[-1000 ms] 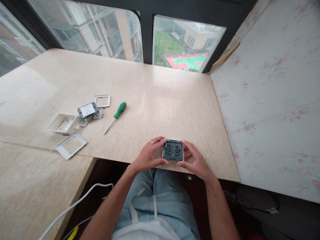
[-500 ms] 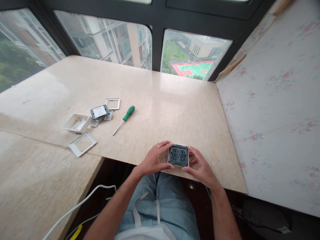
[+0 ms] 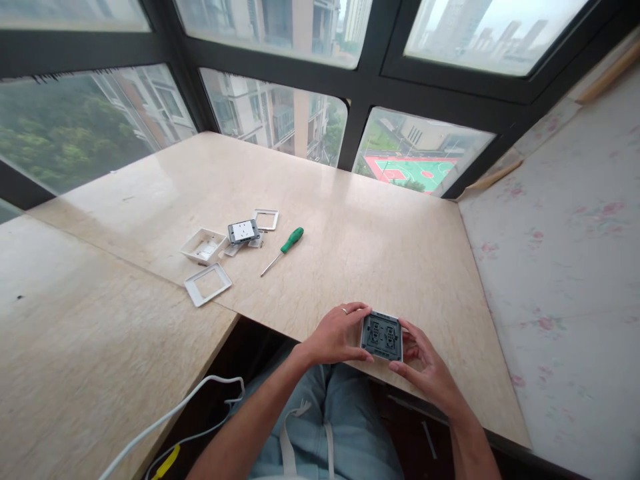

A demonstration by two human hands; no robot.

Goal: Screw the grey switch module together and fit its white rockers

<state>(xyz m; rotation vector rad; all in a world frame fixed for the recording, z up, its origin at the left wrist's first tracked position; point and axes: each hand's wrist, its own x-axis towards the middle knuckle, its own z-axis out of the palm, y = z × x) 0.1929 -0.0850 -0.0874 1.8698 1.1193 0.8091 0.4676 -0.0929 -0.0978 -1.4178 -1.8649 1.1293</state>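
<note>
Between my two hands is a square wall switch panel (image 3: 382, 336), its dark grey back with two switch mechanisms facing up and a white rim at its edge. My left hand (image 3: 340, 335) grips its left side, thumb at the near corner and fingers at the far one. My right hand (image 3: 425, 363) closes on the right side, thumb at the near right corner, some fingers partly hidden beside it. The panel is held at the front edge of the counter. Farther left lies a green-handled screwdriver (image 3: 283, 251), touched by neither hand.
Left of the screwdriver are a socket module (image 3: 243, 231), a white back box (image 3: 204, 246) and two white frames, one near (image 3: 208, 285) and one far (image 3: 267, 219). A white cable (image 3: 165, 417) hangs at the lower left. Windows border the counter (image 3: 320, 280); a flowered wall (image 3: 560, 267) stands right.
The camera view has tilted up and turned left, so everything appears lower and farther right. Both hands keep the same hold on the switch panel.
</note>
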